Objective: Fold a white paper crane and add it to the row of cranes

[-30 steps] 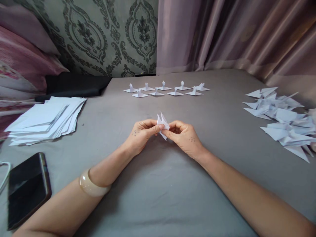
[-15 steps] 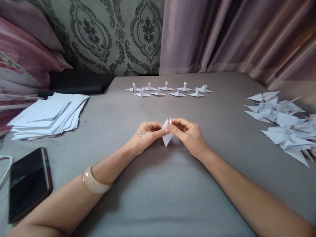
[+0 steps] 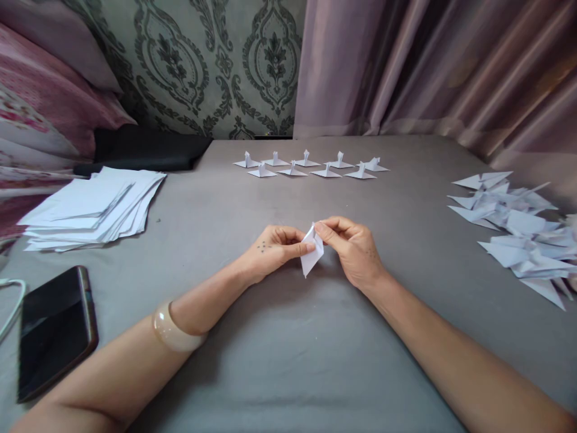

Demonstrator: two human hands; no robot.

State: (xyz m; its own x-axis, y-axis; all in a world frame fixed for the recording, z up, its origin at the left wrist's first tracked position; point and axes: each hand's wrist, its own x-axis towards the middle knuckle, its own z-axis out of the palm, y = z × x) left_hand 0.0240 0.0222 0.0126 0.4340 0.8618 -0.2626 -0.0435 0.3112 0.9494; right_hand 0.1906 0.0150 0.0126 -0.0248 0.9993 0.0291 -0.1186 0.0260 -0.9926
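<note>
A small piece of folded white paper, diamond-shaped with a point facing me, is held above the middle of the table. My left hand pinches it from the left, the thumb lying across its face. At its upper tip, the thumb and fingers of my right hand are closed on the paper. The fingers behind the sheet are partly hidden. Beyond my hands, several folded paper cranes stand in two rows near the far edge.
A stack of white paper sheets lies at the left, with a dark phone and a white cable nearer me. Folded paper pieces are heaped at the right. Black cloth lies at the back left of the grey-covered table.
The folded paper has turned so that a broader flat face shows. My right fingers have shifted up to its tip, and the two separate upper points now appear together.
</note>
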